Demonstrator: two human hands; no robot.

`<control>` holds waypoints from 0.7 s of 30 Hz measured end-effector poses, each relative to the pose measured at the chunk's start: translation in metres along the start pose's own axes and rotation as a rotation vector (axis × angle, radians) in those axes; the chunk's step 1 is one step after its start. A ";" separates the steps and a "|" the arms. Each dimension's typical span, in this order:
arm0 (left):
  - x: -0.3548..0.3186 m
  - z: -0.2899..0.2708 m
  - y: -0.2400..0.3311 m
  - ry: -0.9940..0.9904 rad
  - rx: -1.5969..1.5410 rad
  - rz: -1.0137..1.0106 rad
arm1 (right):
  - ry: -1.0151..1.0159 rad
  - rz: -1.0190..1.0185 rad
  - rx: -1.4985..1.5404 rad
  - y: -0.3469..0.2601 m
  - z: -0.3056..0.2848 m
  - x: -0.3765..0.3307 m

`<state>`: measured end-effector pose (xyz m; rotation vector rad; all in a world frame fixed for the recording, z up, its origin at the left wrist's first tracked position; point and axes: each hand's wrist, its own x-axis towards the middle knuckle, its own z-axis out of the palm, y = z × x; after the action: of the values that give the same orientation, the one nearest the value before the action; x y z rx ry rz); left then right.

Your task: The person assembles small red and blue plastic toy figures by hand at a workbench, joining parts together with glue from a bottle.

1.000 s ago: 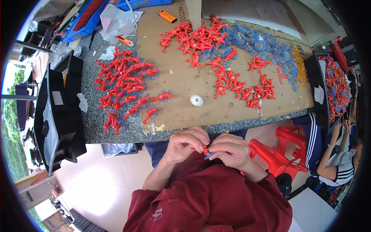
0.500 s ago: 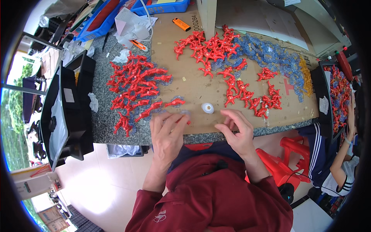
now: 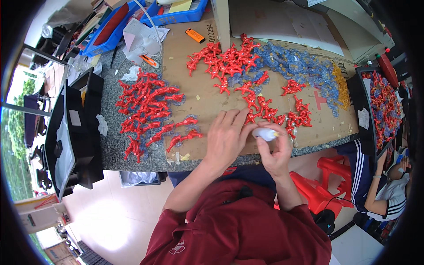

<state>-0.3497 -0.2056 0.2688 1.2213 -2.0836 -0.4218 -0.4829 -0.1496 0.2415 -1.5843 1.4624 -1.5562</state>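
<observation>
My right hand (image 3: 278, 152) is closed round a small white bottle (image 3: 265, 134), which lies tilted with its yellowish tip to the right. My left hand (image 3: 227, 137) reaches over the cardboard, palm down, thumb apart from the fingers. Its fingertips are beside a small red plastic figure (image 3: 251, 117), and its thumb is close to the bottle's left end. More red figures (image 3: 229, 59) lie in a loose cluster beyond my hands. On the left, red figures (image 3: 148, 104) are set out in rows, many with clear blue pieces (image 3: 177, 98) at their ends.
A heap of clear blue pieces (image 3: 291, 62) and some amber pieces (image 3: 340, 88) lie at the far right. An orange cutter (image 3: 195, 35) and blue trays (image 3: 176, 15) are at the back. Black bins (image 3: 90, 128) flank the left side. At right, a co-worker's arm (image 3: 379, 185) is beside a filled bin.
My right hand has picked up the white bottle from the cardboard. My left hand has let go of a red figure at the left rows and moved right. The view has shifted slightly.
</observation>
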 end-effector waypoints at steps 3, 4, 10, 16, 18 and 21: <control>0.008 0.018 -0.001 -0.013 0.002 -0.062 | 0.074 0.140 0.184 0.003 -0.014 -0.011; 0.009 0.022 -0.001 -0.022 0.026 -0.097 | 0.095 0.173 0.189 0.006 -0.020 -0.014; -0.006 0.012 -0.001 -0.091 -0.267 -0.215 | 0.042 0.285 0.180 0.009 -0.023 -0.024; -0.053 -0.026 0.003 -0.431 -1.374 -0.754 | 0.009 0.078 0.059 -0.004 0.002 -0.030; -0.071 -0.023 -0.003 -0.360 -1.451 -0.765 | 0.001 -0.022 -0.005 -0.008 0.012 -0.029; -0.082 -0.027 -0.001 -0.224 -1.491 -0.746 | -0.005 -0.181 -0.126 -0.016 0.024 -0.022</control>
<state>-0.3032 -0.1343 0.2560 0.8526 -0.7704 -2.0085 -0.4501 -0.1326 0.2410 -1.8371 1.4748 -1.5836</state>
